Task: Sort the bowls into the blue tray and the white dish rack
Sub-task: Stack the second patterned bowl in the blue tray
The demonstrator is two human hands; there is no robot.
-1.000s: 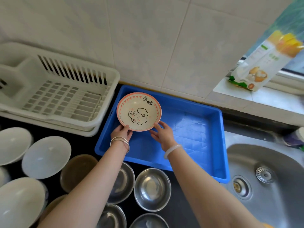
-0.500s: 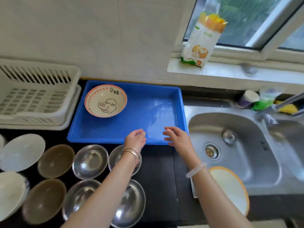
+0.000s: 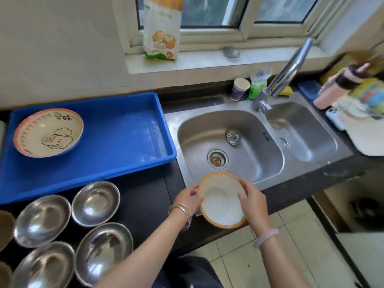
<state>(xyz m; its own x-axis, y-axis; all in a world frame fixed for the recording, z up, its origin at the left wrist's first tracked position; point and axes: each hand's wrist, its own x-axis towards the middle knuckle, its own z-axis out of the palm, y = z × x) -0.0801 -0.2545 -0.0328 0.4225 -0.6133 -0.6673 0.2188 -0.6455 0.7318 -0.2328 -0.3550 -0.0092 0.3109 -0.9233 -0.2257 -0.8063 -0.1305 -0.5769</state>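
Both our hands, left [image 3: 187,197] and right [image 3: 252,201], close on the orange-rimmed bowl [image 3: 221,201] at the table [image 3: 145,196] edge beside the sink [image 3: 228,142]; a loose rim grip risks dropping it floorward.

Both bare forearms are extended from the bottom of the frame toward lower centre, where the left hand [image 3: 188,197] and right hand [image 3: 252,199] are curled against opposite sides of a round rim, wrists banded.
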